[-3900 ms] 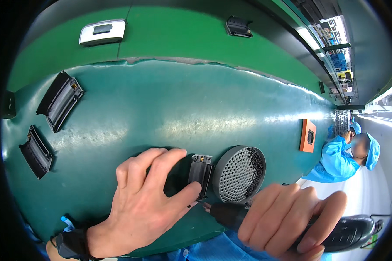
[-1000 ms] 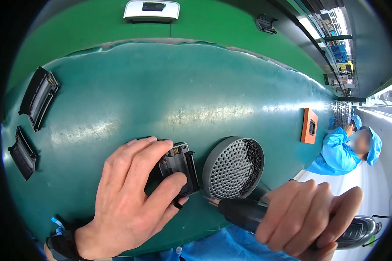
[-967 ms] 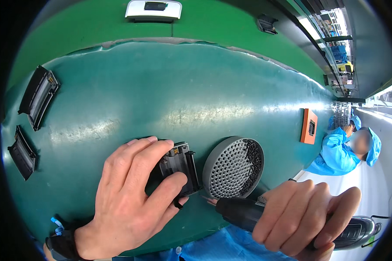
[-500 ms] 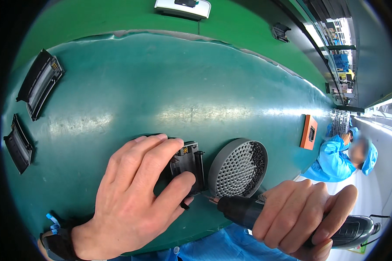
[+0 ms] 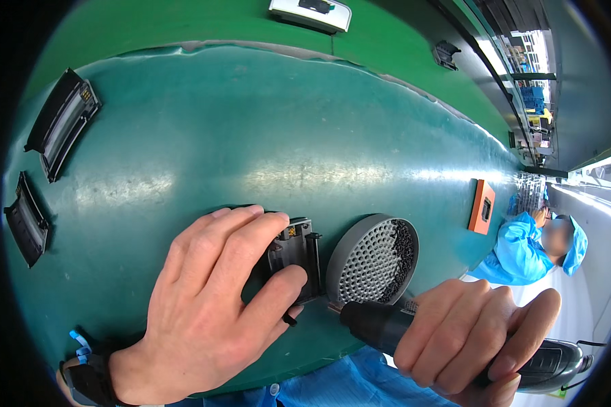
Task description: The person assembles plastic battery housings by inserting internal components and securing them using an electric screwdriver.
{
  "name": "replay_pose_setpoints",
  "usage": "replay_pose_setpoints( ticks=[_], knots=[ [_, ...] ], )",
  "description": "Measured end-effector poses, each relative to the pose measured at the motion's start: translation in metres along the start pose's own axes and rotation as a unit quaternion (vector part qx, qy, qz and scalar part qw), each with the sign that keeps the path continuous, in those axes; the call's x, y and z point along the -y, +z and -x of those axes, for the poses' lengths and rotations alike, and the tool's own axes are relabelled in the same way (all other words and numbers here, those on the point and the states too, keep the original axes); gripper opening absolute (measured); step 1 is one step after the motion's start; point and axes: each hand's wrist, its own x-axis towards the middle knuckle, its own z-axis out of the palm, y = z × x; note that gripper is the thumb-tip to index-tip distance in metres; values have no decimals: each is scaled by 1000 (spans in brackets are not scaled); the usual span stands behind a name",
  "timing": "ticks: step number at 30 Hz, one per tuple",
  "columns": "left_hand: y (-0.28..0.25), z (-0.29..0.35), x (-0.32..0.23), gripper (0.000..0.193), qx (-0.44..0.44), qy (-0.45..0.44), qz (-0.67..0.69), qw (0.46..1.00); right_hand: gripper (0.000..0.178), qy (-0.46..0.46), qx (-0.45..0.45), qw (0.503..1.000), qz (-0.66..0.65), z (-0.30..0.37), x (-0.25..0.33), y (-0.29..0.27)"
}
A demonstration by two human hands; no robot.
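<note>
My left hand point(image 5: 217, 305) is closed over a small black plastic housing point(image 5: 295, 254) on the green mat, thumb and fingers pressing on it and covering its left part. A small brassy patch shows near its top edge. In my right hand point(image 5: 472, 339) is a black electric screwdriver point(image 5: 380, 327), held sideways with its tip pointing left, just right of the housing's lower corner and apart from it. Right of the housing stands a round grey dish point(image 5: 373, 261) with a holed plate; small dark screws gather along its right side.
Two black plastic housings point(image 5: 62, 125) lie at the far left of the green mat point(image 5: 204, 122). An orange block point(image 5: 481, 207) sits to the right. Beyond it a person in blue workwear point(image 5: 523, 251) sits at the bench. A white device point(image 5: 312, 15) and a black part point(image 5: 446, 54) lie at the back.
The view has shifted slightly. Both hands, the housing and the screwdriver keep nearly the same places relative to each other.
</note>
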Motion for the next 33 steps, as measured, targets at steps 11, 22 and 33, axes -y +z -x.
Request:
replay_pose_setpoints(
  ticks=[11,22,33],
  knots=[
    [2,0,0,44,-8,-3,6,1000,26,-34,-9,999,-13,0,-3,13],
    [1,-2,0,44,-8,-2,10,1000,27,-35,26,999,1,-2,0,11],
    [0,0,2,44,-7,-5,14,1000,28,-32,31,999,7,0,-2,11]
  ],
)
